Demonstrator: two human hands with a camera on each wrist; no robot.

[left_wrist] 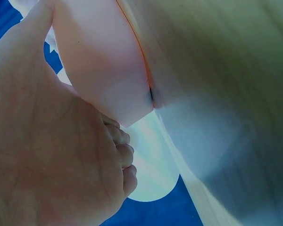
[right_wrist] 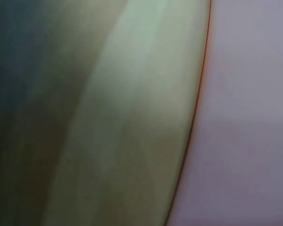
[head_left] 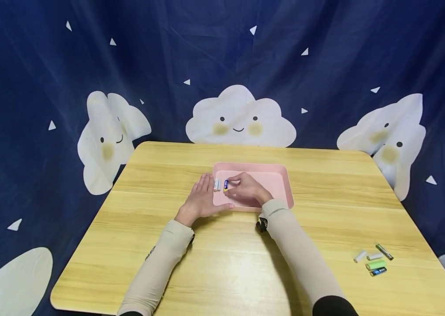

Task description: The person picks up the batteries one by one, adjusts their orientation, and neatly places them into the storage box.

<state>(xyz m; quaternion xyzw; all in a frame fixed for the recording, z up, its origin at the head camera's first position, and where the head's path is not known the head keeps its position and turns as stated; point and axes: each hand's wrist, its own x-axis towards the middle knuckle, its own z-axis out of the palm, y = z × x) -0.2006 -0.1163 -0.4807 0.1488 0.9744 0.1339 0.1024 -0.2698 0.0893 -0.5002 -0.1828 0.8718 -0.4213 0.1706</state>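
Note:
A pink tray (head_left: 274, 184) lies on the wooden table. Inside its left end two white batteries (head_left: 217, 184) lie side by side. Just right of them, my right hand (head_left: 248, 188) pinches a blue battery (head_left: 226, 184) by its ends between thumb and finger. My left hand (head_left: 202, 199) rests at the tray's left edge, its fingers straight and the thumb along the front rim. In the left wrist view the left palm (left_wrist: 56, 141) is beside the tray's outer wall (left_wrist: 104, 61). The right wrist view has only the tray wall (right_wrist: 250, 117) and table, no hand.
Near the table's right front lie several loose batteries: a green one (head_left: 376, 265), a blue-black one (head_left: 378, 271), a dark green one (head_left: 384, 252) and white ones (head_left: 360, 256). A navy curtain (head_left: 222, 44) with clouds hangs behind the wooden table (head_left: 222, 263).

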